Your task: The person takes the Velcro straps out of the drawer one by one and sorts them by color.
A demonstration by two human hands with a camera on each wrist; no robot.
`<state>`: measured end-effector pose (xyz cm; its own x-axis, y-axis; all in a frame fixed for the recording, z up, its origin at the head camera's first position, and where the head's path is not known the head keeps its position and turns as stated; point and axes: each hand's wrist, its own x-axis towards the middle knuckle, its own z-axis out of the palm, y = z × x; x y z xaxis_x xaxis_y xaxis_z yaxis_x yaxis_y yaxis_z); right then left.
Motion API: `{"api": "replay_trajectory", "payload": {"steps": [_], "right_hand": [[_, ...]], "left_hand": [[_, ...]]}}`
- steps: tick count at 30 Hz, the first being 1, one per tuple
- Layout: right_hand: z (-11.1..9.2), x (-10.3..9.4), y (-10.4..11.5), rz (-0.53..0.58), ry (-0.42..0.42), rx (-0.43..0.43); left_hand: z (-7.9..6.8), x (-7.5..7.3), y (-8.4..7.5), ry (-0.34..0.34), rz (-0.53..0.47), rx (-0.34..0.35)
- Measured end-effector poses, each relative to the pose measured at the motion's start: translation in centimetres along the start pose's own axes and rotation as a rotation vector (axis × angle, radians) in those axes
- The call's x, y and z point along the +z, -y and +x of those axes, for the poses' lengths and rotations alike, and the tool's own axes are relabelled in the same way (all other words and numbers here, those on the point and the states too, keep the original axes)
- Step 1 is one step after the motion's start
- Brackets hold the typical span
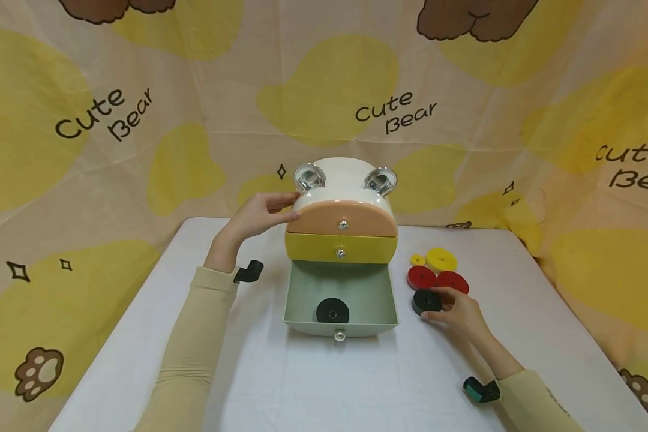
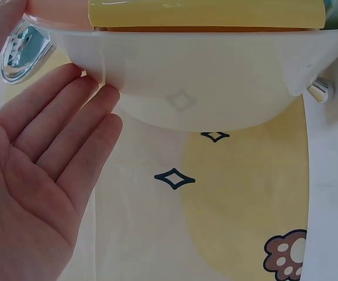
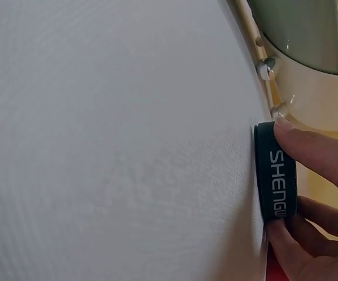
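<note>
A small drawer cabinet (image 1: 345,186) with a white top and two silver ears stands on the table. My left hand (image 1: 264,215) rests at its left side, fingers mostly straight, with the thumb near the edge of the orange drawer (image 1: 324,219). In the left wrist view, the fingertips (image 2: 111,96) meet the white side wall. The green bottom drawer (image 1: 308,288) is pulled out, and a black disc (image 1: 332,311) with a central hole lies inside. To its right, my right hand (image 1: 459,312) pinches another black disc (image 3: 277,175), lettered on its rim, between thumb and fingers.
Beyond the right hand lie two red discs (image 1: 421,278), a large yellow disc (image 1: 441,260) and a small yellow disc (image 1: 418,260). The yellow middle drawer (image 1: 313,247) is closed. A patterned cloth (image 1: 221,90) hangs behind the white table (image 1: 313,390).
</note>
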<state>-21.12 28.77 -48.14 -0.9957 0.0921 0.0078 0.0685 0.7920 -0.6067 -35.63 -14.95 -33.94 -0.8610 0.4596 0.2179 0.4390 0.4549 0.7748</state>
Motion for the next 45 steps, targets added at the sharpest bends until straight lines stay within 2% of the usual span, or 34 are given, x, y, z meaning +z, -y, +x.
{"api": "replay_trajectory", "payload": {"steps": [1, 12, 21, 31, 45], "right_hand": [[0.0, 0.0, 0.0, 0.002, -0.004, 0.004], [0.0, 0.1, 0.0, 0.026, -0.018, 0.018], [-0.4, -0.5, -0.1, 0.079, 0.03, 0.014], [-1.0, -1.4, 0.0, 0.083, 0.0, -0.038], [-2.6, -3.0, 2.1, 0.116, -0.029, -0.126]], "left_hand": [[0.2, 0.1, 0.5, -0.003, 0.0, 0.003], [0.2, 0.0, 0.4, -0.009, 0.021, -0.005], [0.1, -0.1, 0.3, -0.007, 0.029, 0.006], [0.0, -0.1, 0.4, -0.012, 0.02, 0.001], [-0.3, -0.1, -0.1, -0.011, 0.009, 0.004]]}}
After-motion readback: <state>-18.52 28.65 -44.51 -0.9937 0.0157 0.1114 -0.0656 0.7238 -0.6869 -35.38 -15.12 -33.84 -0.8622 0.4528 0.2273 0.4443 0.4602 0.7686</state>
